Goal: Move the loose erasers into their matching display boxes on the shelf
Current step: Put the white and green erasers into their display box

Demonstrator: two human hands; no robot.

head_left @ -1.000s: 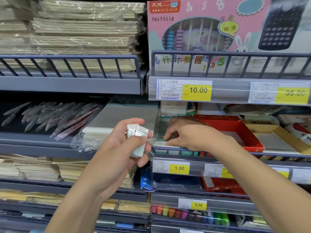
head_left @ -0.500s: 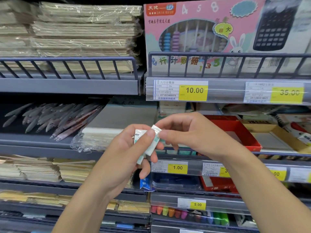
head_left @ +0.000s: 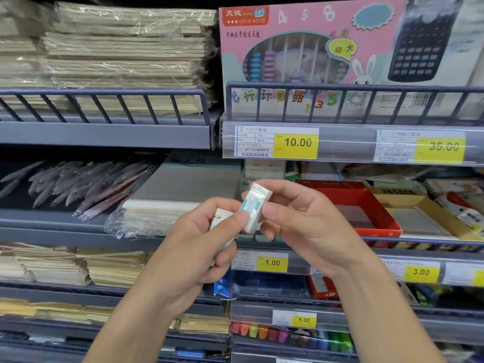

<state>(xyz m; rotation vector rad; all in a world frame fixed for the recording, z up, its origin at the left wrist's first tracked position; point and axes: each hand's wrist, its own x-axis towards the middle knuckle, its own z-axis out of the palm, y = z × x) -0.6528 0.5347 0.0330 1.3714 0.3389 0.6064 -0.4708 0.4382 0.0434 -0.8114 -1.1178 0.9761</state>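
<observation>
My right hand (head_left: 298, 221) pinches a wrapped white eraser with a green band (head_left: 255, 205), tilted upright in front of the middle shelf. My left hand (head_left: 199, 247) grips more wrapped white erasers (head_left: 222, 224) in its curled fingers, and its thumb touches the lower end of the eraser in my right hand. The eraser display box with green-and-white erasers (head_left: 258, 238) sits behind my hands above the 1.00 tag and is mostly hidden. A red display box (head_left: 377, 218) stands to its right, nearly bare inside.
A tan cardboard box (head_left: 434, 218) sits right of the red one. A metal rail (head_left: 419, 242) runs along the shelf front. Loose pens (head_left: 78, 187) and a wrapped paper stack (head_left: 162, 210) lie to the left. An abacus box (head_left: 301, 56) stands on the shelf above.
My right hand came back from the eraser box on the shelf to my left hand and took one eraser from it. It has now lifted that eraser slightly up and right.
</observation>
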